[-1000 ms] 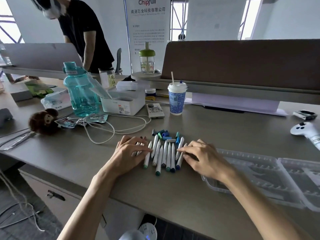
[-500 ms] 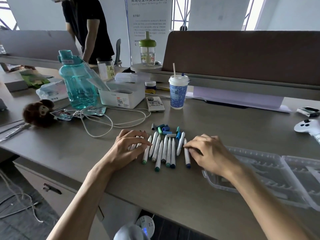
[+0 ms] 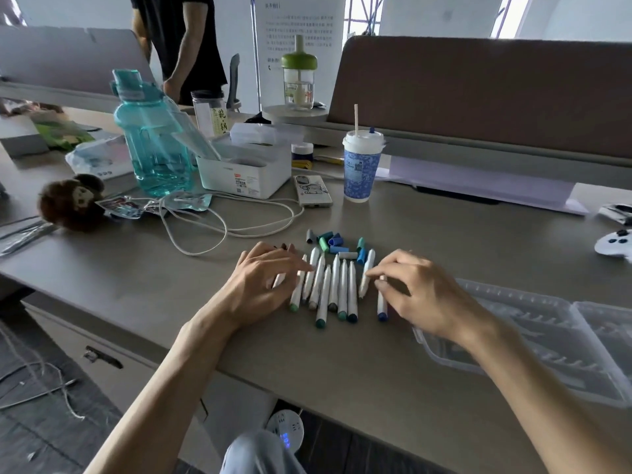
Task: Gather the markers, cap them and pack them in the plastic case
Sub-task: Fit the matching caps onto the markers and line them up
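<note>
Several white markers (image 3: 328, 289) with green and blue ends lie side by side on the desk, uncapped at their far ends. Loose caps (image 3: 333, 242) in blue, green and grey sit in a small heap just beyond them. My left hand (image 3: 263, 285) rests flat on the leftmost markers with its fingers stretched out. My right hand (image 3: 424, 295) has its fingers curled at the row's right end, pinching the top of a blue-ended marker (image 3: 382, 307) that lies apart from the others. The clear plastic case (image 3: 554, 340) lies open to the right, under my right wrist.
Behind the caps run a white cable (image 3: 222, 229), a power bank (image 3: 313, 189), a blue paper cup (image 3: 360, 169), a white box (image 3: 246, 172) and a teal bottle (image 3: 154, 142). A plush toy (image 3: 70, 201) sits left, a white controller (image 3: 615, 242) right. A person (image 3: 184, 39) stands behind.
My right hand has drawn the blue-ended marker away from the row, toward the case. My left hand has stayed on the left markers. The camera has moved closer and lower.
</note>
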Demonstrator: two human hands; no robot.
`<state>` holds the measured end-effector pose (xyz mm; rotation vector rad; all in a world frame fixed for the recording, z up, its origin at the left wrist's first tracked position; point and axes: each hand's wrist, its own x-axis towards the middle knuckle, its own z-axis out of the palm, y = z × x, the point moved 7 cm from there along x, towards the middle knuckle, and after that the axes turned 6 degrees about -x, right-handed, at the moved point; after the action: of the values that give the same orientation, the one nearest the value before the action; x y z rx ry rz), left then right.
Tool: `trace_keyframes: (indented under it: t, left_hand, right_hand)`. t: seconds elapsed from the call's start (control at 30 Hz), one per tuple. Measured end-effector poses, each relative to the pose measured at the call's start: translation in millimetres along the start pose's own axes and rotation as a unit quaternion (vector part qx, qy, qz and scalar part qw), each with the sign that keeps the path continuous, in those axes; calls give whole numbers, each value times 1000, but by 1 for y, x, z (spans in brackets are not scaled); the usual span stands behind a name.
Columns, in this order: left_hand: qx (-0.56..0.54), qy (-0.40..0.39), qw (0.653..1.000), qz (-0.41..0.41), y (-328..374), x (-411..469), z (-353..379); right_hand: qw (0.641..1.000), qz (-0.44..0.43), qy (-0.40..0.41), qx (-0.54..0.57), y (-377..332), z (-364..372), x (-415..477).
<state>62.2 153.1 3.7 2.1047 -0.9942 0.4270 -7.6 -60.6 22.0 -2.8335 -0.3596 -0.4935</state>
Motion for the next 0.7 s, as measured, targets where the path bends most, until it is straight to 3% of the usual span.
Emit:
trace_keyframes:
  t: [0.13, 0.3, 0.47, 0.6, 0.7]
  left_hand:
    - [6, 74, 996, -57, -9, 1, -12]
    - [61, 54, 995, -57, -11, 0, -5]
    - [66, 42, 996, -50, -8, -1, -3]
    - [69, 32, 996, -49, -7, 0, -2]
    - [68, 29, 996, -53, -8, 0, -2]
  right_hand:
    - [997, 65, 36, -18, 17, -5, 1]
    - [992, 125, 37, 6, 24, -5, 2]
    - [982, 180, -41, -33, 22, 7, 11]
    - [985, 163, -11, -53, 18, 7, 13]
    - [991, 137, -2, 15, 4, 7, 16]
